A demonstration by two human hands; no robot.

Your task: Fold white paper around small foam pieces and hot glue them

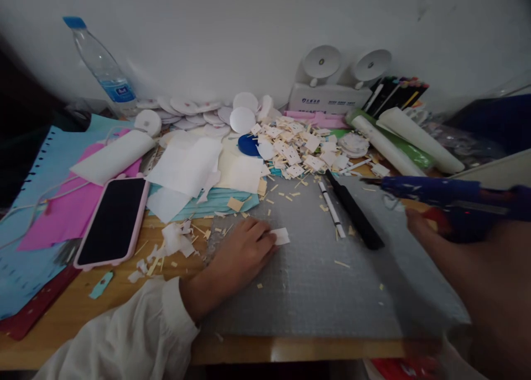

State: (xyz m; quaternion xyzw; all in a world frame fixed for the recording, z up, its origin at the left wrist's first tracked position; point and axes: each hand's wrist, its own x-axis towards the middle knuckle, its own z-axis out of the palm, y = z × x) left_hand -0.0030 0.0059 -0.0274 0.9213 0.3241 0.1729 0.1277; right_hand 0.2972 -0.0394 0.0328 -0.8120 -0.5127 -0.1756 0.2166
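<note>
My left hand (244, 251) rests on the grey cutting mat (315, 280) and pinches a small white paper piece (281, 235) between its fingertips. My right hand (440, 233), at the right edge of the mat, is wrapped round the grip of a blue hot glue gun (440, 191), whose nozzle points left over the mat. Between the two hands a black craft knife (352, 209) and a thin white pen (331, 208) lie on the mat. Behind them sits a heap of small cream paper squares (296, 145).
A phone in a pink case (113, 220) lies face up at the left on coloured paper sheets (37, 203). A water bottle (102, 64), white discs (243, 119), rolled white sheets (409, 139), markers (398, 92) and a white lamp box (327, 95) line the wall. Paper scraps litter the wooden desk (124, 291).
</note>
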